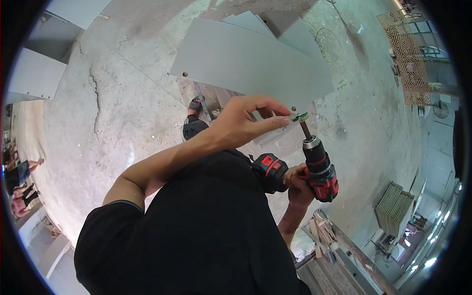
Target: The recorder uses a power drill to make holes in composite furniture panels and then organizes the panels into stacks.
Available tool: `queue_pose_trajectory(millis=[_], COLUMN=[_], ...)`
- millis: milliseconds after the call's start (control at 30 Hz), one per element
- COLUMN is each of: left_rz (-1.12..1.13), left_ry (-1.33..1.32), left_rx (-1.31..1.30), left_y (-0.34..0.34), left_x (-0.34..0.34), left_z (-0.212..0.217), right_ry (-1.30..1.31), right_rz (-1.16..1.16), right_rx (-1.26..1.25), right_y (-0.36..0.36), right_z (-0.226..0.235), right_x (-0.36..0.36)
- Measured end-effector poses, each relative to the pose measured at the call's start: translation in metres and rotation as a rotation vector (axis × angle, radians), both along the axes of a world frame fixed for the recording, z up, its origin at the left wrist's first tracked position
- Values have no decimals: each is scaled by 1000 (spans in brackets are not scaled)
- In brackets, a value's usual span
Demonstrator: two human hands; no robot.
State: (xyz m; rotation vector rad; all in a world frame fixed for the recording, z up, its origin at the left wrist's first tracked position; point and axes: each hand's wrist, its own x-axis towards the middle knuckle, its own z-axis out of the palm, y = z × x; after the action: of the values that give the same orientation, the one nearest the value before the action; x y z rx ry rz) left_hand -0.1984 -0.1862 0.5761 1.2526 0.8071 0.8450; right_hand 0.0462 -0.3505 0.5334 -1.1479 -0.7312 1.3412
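Observation:
My right hand (298, 186) is wrapped round the handle of a red and black cordless drill (319, 169), its battery (269, 172) toward my body. A wide round boring bit (301, 118) with green on its head sits in the chuck, pointing away from me. Beside that head is my left hand (250, 118), thumb and index finger curved toward the bit with a small gap between their tips. Nothing shows clearly between them; whether they touch the bit, I cannot tell. Just beyond lies a light grey panel (246, 56) with a round hole near its left corner and another near the bit.
More grey panels (295, 29) lie under the top one. My foot (195, 104) stands beside the stack on the cracked concrete floor (123, 98). White cabinet-like panels (34, 73) are at far left. Wood strips (322, 231) and a stack of slats (393, 209) sit at right.

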Motion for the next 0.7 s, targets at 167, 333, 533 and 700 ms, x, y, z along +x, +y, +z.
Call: queue_pose_trajectory(millis=[167, 333, 533, 700], left_rz=[107, 154, 220, 199], left_ry=[152, 256, 272, 266], left_rx=[400, 585, 576, 509], left_y=[1, 0, -1, -6], left_x=[4, 5, 10, 11], left_z=[4, 7, 7, 8], right_ry=[-36, -121, -335, -265], right_rz=[39, -25, -32, -118], right_rx=[-21, -93, -133, -133], right_y=[-4, -12, -20, -24], right_z=[2, 5, 2, 4], right_x=[2, -3, -7, -14])
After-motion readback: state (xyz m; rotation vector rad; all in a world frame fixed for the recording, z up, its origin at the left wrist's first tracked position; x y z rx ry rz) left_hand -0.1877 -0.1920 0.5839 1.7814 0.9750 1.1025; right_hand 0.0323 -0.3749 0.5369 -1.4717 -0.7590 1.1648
